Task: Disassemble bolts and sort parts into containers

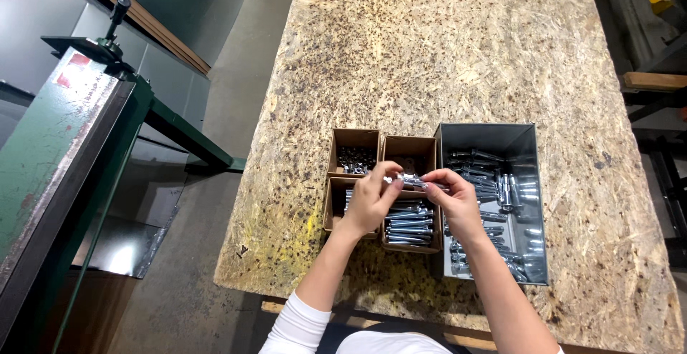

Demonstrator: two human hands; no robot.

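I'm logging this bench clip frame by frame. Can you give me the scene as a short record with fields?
surface: chipboard table
left hand: pinches one end of a silver bolt
right hand: pinches the other end of the bolt
held over: cardboard boxes, four in a block
box contents: nuts in the far left one, bolts in the near ones
right of the boxes: metal bin with more silver hardware
left of the table: green machine
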